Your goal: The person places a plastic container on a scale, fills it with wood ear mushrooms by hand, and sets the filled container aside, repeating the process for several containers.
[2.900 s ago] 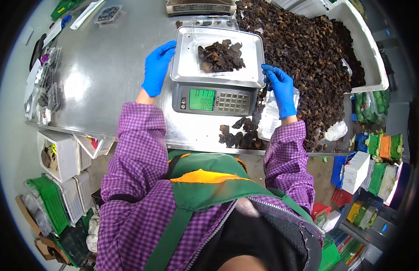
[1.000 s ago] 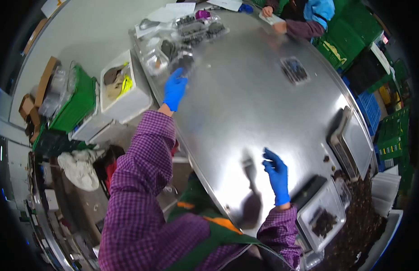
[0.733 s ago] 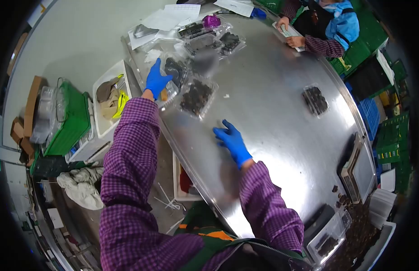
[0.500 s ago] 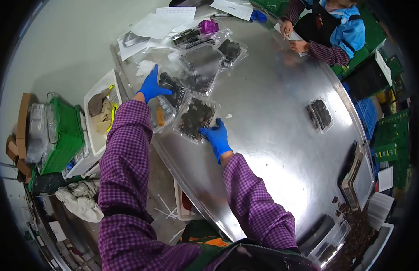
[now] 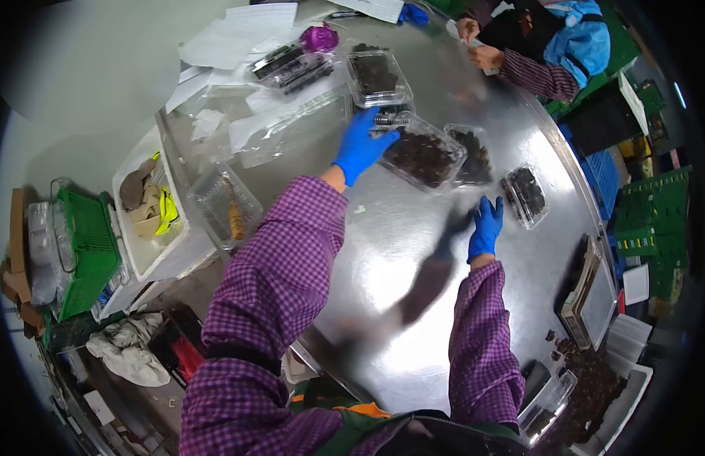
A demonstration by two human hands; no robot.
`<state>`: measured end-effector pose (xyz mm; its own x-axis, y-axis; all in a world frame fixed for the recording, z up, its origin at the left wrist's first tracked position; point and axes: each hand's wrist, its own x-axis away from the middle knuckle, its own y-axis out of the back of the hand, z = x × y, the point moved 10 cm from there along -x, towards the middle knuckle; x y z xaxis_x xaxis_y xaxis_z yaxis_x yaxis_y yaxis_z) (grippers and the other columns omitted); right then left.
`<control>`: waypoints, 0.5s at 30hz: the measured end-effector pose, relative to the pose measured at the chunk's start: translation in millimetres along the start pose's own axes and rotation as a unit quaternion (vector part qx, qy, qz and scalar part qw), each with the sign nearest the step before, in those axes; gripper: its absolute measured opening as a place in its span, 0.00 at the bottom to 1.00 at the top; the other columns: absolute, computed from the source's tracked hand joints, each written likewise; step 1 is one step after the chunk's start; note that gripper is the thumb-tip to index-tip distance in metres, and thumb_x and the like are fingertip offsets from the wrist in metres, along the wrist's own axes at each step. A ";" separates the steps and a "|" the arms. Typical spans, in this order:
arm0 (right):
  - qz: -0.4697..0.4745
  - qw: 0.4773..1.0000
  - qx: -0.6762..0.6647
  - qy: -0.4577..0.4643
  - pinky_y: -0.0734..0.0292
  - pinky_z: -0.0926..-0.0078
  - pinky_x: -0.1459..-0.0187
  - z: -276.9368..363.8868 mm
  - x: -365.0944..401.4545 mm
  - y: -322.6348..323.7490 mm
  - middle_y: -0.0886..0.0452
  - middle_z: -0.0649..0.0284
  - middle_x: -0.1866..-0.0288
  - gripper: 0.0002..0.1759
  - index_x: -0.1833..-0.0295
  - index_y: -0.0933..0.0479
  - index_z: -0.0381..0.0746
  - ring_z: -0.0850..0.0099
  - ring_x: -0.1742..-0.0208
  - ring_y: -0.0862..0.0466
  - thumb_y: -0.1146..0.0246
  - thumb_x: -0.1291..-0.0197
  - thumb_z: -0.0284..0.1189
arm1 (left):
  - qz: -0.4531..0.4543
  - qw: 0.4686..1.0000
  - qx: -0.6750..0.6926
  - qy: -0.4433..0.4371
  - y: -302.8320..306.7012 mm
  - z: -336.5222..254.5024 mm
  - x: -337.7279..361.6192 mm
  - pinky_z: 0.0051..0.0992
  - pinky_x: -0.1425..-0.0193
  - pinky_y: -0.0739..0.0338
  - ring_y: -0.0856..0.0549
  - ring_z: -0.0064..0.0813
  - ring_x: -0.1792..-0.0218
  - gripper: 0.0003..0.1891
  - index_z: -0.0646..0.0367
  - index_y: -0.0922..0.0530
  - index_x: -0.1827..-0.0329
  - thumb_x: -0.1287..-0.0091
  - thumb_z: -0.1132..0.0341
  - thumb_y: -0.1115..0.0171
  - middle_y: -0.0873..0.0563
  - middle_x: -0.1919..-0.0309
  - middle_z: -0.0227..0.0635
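My left hand (image 5: 360, 146), in a blue glove, grips the near edge of a clear clamshell box of dark dried fungus (image 5: 427, 157) on the steel table (image 5: 398, 258). A second filled box (image 5: 476, 154) touches it on the right. My right hand (image 5: 485, 226), also gloved, hovers over the bare table with fingers spread and holds nothing. It is just left of a third closed box (image 5: 524, 195).
Another filled box (image 5: 375, 72), packs, papers (image 5: 238, 38) and a purple object (image 5: 320, 36) lie at the far end. An empty clear tray (image 5: 219, 201), a white bin (image 5: 143, 209) and a green crate (image 5: 83, 243) sit left. A scale (image 5: 595, 292) and fungus pile (image 5: 588, 380) are right. A co-worker (image 5: 550, 38) works opposite.
My view swung from the scale to the table's far end. My left hand took a fungus box and slid it right toward the other boxes; my right hand let go and drew back right.
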<state>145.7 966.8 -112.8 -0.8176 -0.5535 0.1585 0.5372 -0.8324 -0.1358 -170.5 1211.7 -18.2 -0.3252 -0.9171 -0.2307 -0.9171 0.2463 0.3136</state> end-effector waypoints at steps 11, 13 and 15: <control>0.130 0.973 0.095 -0.168 0.25 0.81 0.48 25.6 193.6 112.0 0.17 0.63 0.51 0.17 0.40 0.24 0.36 0.79 0.52 0.20 0.42 0.33 0.27 | -0.001 0.990 -0.137 -0.045 179.8 166.7 -163.4 0.33 0.29 0.39 0.27 0.38 0.37 0.24 0.58 0.31 0.31 0.26 0.56 0.54 0.24 0.38 0.42; 0.116 0.967 0.100 -0.205 0.25 0.80 0.48 15.2 237.0 125.2 0.16 0.63 0.52 0.16 0.42 0.22 0.38 0.78 0.52 0.19 0.43 0.33 0.27 | -0.002 0.916 0.286 0.282 113.7 189.1 -170.1 0.30 0.33 0.32 0.23 0.30 0.41 0.25 0.56 0.31 0.30 0.24 0.53 0.55 0.23 0.39 0.37; 0.132 0.966 0.073 -0.210 0.24 0.78 0.48 6.9 271.4 132.2 0.16 0.61 0.53 0.16 0.42 0.21 0.41 0.77 0.53 0.19 0.42 0.34 0.28 | 0.028 0.946 -0.324 -0.005 104.0 114.2 -175.3 0.30 0.33 0.32 0.24 0.32 0.38 0.26 0.56 0.35 0.28 0.24 0.53 0.58 0.26 0.35 0.39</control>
<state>-3.7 706.4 -81.0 -0.5081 -0.6834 0.5242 0.7647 -0.6380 -0.0905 -235.2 1433.9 -50.3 -0.3747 -0.9042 -0.2051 -0.5661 0.0479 0.8230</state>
